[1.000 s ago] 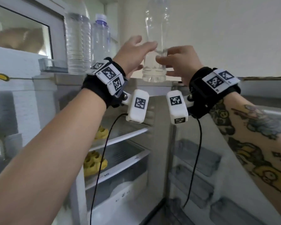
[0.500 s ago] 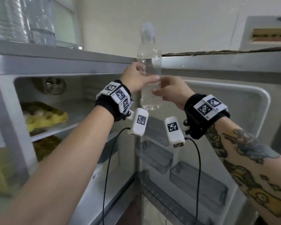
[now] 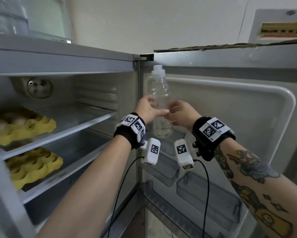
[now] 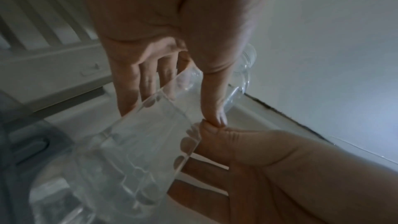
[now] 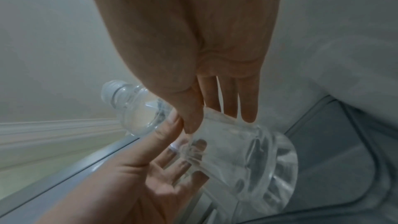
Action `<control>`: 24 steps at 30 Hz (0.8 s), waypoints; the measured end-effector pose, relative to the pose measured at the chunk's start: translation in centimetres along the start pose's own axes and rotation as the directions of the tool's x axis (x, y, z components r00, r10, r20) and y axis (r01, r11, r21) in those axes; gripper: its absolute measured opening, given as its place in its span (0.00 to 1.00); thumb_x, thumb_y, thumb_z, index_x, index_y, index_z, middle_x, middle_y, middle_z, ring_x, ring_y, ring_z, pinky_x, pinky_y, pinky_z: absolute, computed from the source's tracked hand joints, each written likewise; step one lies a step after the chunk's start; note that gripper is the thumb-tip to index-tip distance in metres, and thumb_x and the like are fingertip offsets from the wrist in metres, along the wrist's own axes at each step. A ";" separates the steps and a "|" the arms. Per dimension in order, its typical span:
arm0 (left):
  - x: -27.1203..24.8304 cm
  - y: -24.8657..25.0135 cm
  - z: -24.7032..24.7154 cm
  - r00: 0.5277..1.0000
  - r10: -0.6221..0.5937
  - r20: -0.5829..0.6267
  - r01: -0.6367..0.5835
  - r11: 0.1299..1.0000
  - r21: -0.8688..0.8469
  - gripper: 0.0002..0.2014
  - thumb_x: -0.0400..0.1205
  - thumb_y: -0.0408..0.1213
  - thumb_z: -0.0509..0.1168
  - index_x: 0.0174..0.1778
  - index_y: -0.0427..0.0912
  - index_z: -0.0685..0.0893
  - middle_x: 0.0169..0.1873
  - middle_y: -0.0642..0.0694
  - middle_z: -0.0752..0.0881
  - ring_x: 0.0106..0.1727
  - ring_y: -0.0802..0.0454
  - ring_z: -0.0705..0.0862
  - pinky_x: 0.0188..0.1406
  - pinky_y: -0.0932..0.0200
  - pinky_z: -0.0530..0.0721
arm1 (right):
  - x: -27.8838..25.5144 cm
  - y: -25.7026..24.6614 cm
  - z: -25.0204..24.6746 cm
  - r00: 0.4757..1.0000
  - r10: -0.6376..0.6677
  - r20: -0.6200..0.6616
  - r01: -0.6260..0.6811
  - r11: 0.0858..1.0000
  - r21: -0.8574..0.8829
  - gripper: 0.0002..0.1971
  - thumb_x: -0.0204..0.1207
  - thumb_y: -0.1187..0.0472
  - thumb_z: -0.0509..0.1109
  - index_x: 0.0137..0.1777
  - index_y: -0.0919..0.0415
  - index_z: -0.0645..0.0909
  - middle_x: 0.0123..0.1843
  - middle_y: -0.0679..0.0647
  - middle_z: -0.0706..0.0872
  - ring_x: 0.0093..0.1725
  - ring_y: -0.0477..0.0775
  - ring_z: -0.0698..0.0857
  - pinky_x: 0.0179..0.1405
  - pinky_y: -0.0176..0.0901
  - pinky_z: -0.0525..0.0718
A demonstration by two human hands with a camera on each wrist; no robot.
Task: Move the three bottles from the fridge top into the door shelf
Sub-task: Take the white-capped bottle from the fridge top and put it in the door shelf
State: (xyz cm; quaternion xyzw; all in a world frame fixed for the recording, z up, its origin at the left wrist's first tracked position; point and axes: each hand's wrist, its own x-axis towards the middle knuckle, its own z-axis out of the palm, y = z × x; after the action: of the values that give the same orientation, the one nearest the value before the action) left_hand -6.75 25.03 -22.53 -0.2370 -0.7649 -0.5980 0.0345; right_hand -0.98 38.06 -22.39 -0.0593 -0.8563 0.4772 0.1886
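Clear bottle (image 3: 159, 107) upright, held in the air in front of the open fridge door's inner face, near the hinge side. White cap (image 3: 157, 71) on. Two-handed grip at mid-body: left hand (image 3: 147, 111) wraps it from the left, right hand (image 3: 181, 113) from the right, fingers curled round the back. Thumb tips of both hands touch each other across the front of the bottle; both wrist views confirm this, with the fingers seen through the plastic. Bottle base hangs just below the grip and touches nothing; a little clear liquid seems to sit at the bottom.

Below the grip: door shelf bins (image 3: 208, 194), translucent grey, stepping down the door. The upper bin (image 3: 166, 148) sits just under the bottle base, partly hidden by the white wrist-camera modules (image 3: 152, 151) and their black cables.

Left of the grip: fridge interior (image 3: 92, 93) with wire-glass shelves and two yellow egg trays (image 3: 24, 126), one per shelf, the upper one holding eggs.

Above-left, well apart from the grip: fridge top (image 3: 58, 48), with the lower parts of more clear bottles (image 3: 8, 16) at the frame edge; count unclear from here.

Above-right: door's top edge with a strip of torn cardboard (image 3: 230, 46) along it.
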 end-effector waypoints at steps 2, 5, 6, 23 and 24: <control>0.6 -0.8 0.7 1.000 -0.002 0.005 0.002 1.000 0.003 0.33 0.66 0.34 0.81 0.64 0.38 0.74 0.56 0.42 0.84 0.50 0.51 0.83 0.32 0.64 0.76 | 0.3 0.7 0.1 1.000 0.022 -0.002 -0.022 1.000 0.007 0.24 0.72 0.66 0.76 0.67 0.67 0.75 0.50 0.58 0.83 0.45 0.57 0.82 0.45 0.51 0.83; 1.4 -1.9 1.5 1.000 0.001 0.011 -0.001 1.000 0.015 0.33 0.65 0.36 0.82 0.64 0.39 0.75 0.57 0.41 0.85 0.52 0.48 0.85 0.40 0.59 0.81 | 0.7 1.6 0.2 0.998 0.052 -0.025 -0.052 0.999 -0.014 0.24 0.71 0.65 0.76 0.66 0.66 0.75 0.47 0.56 0.83 0.44 0.55 0.82 0.48 0.52 0.84; 1.6 -2.2 1.7 1.000 -0.001 0.018 0.000 1.000 0.026 0.34 0.65 0.37 0.82 0.64 0.39 0.75 0.56 0.41 0.86 0.53 0.47 0.86 0.44 0.57 0.82 | 0.8 1.8 0.3 0.998 0.052 -0.033 -0.052 0.998 -0.022 0.24 0.72 0.66 0.76 0.67 0.67 0.74 0.46 0.55 0.83 0.43 0.53 0.82 0.47 0.49 0.84; 2.0 -3.6 4.4 0.981 0.024 0.191 -0.041 0.995 0.088 0.31 0.63 0.38 0.83 0.57 0.42 0.74 0.47 0.45 0.86 0.40 0.52 0.83 0.29 0.61 0.78 | 0.3 3.5 -1.6 0.991 0.136 -0.010 -0.133 0.946 -0.295 0.33 0.64 0.66 0.79 0.69 0.64 0.71 0.61 0.64 0.87 0.59 0.63 0.86 0.55 0.53 0.84; 2.0 -3.6 4.5 0.981 0.026 0.190 -0.042 0.996 0.084 0.31 0.63 0.38 0.83 0.57 0.42 0.74 0.48 0.45 0.85 0.40 0.52 0.83 0.28 0.62 0.77 | 0.2 3.5 -1.6 0.991 0.131 -0.013 -0.129 0.949 -0.287 0.33 0.64 0.66 0.78 0.69 0.65 0.71 0.61 0.65 0.87 0.58 0.62 0.86 0.57 0.53 0.84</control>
State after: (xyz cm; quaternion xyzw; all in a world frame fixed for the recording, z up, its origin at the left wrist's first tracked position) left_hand -8.94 29.23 -26.42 -0.3040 -0.7861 -0.5378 -0.0176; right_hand -0.86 41.30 -24.47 -0.1407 -0.9114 0.3593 0.1433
